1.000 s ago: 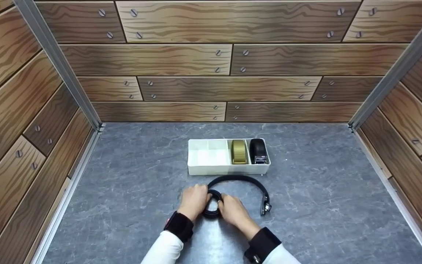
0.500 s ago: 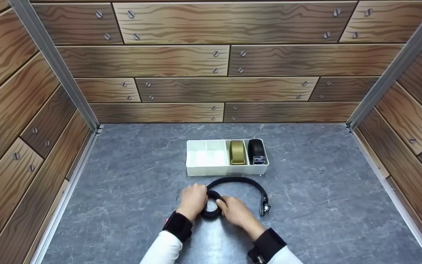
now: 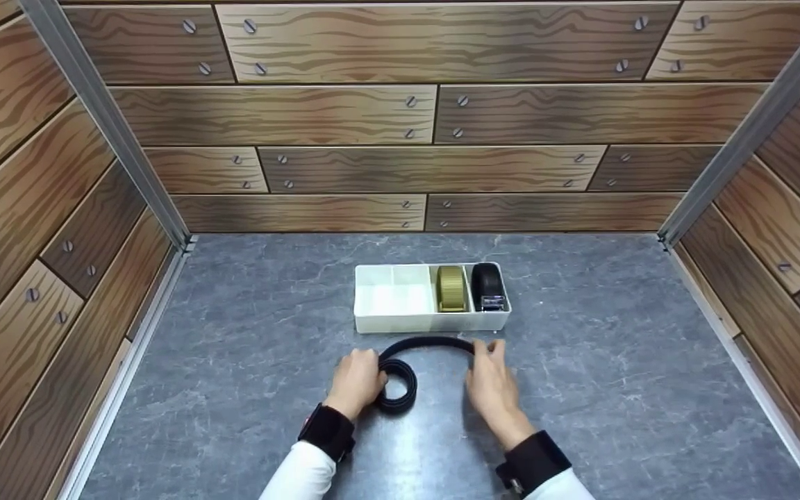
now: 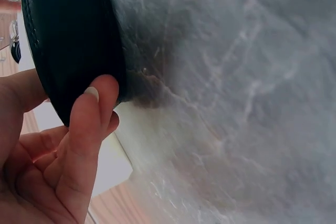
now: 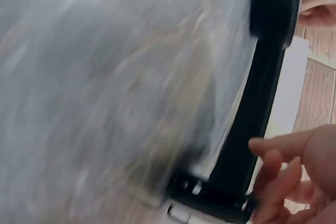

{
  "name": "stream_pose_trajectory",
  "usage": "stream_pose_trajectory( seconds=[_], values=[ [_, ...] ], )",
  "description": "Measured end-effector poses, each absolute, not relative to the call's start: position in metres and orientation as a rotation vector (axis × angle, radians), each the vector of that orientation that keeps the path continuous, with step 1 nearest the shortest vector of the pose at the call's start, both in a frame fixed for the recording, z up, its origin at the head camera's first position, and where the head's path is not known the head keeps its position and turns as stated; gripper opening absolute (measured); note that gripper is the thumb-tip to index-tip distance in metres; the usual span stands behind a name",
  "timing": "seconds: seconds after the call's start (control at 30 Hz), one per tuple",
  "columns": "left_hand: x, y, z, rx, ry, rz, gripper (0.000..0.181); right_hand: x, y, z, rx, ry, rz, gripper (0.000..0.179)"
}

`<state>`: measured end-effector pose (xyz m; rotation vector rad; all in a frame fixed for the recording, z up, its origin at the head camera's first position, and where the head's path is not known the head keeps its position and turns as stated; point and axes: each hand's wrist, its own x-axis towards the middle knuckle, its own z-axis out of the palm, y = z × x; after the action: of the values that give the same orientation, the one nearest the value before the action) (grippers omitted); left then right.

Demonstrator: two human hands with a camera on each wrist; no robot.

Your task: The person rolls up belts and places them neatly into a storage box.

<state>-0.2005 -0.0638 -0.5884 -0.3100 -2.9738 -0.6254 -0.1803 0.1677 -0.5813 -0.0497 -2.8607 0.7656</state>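
A black belt stands on edge on the grey tabletop, partly rolled into a coil (image 3: 407, 386), with a loose strap (image 3: 424, 341) curving off to the right. At the coil's left side my left hand (image 3: 356, 380) pinches the rolled leather; in the left wrist view the fingertips (image 4: 105, 87) lie against it. My right hand (image 3: 492, 382) is at the strap's far end, its fingers curled by the belt. The right wrist view shows the metal buckle (image 5: 181, 213) beside those fingers, one fingertip touching the strap's edge. From the head view, the hand hides the buckle.
Behind the belt sits a white divided tray (image 3: 400, 323). It holds a gold ribbed roll (image 3: 451, 288) and a black roll (image 3: 488, 285) with a shiny buckle, each in its own compartment. Wood-patterned walls (image 3: 344, 111) enclose the back and sides.
My right hand has left the coil and moved right and away to the strap's buckle end. My left hand and the coil have shifted slightly left. The strap's arc is flatter.
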Motion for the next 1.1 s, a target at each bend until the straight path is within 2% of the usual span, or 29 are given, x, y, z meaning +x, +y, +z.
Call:
stream_pose_trajectory(
  seconds=[0.17,0.33,0.53,0.8,1.1],
  values=[
    [-0.199,-0.066,-0.587,-0.262,-2.966,-0.661,0.017,-0.180,0.179,-0.583,0.000,-2.844,0.549,0.018],
    [-0.199,-0.067,-0.587,-0.243,-2.956,-0.700,0.016,-0.178,0.182,-0.584,0.020,-2.835,0.481,0.011],
    [-0.198,-0.068,-0.589,-0.236,-2.940,-0.703,0.017,-0.175,0.186,-0.583,0.048,-2.855,0.498,0.013],
    [-0.197,-0.069,-0.593,-0.206,-2.944,-0.647,0.018,-0.175,0.207,-0.574,-0.110,-2.970,0.651,0.032],
    [-0.193,-0.066,-0.591,-0.147,-2.964,-0.660,0.017,-0.181,0.238,-0.568,-0.265,-3.082,0.711,0.031]
  ],
)
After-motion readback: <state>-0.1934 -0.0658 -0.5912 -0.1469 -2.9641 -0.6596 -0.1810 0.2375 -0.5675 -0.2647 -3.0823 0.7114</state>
